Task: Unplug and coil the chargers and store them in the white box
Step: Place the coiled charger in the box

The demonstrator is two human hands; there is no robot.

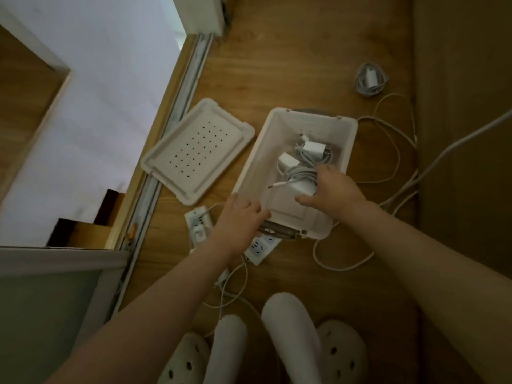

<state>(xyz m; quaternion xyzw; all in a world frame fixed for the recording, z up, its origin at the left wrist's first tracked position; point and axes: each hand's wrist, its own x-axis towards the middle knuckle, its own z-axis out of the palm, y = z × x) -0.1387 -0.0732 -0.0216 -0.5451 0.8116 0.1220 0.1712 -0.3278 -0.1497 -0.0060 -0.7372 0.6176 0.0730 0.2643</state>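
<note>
On the warm brown wooden floor, an open white plastic box (250, 173) sits with its perforated white lid (198, 149) lying beside it, and two coiled white chargers (311, 152) already rest inside. The right hand (336, 191) lowers a third coiled white charger (300, 181) into the box, fingers curled around it, while the left hand (242, 214) grips the near rim. What seems left: another coiled charger (370, 79) well apart on the floor, loose white cables (388, 151) beside the box, and a charger (198, 227) apparently plugged into the white power strip (260, 249).

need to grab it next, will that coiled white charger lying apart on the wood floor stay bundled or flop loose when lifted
The coiled white charger probably stays bundled: its cable looks wound round the plug block. It likely feels light, being small. A loose end may dangle; blur hides any tie.
</note>
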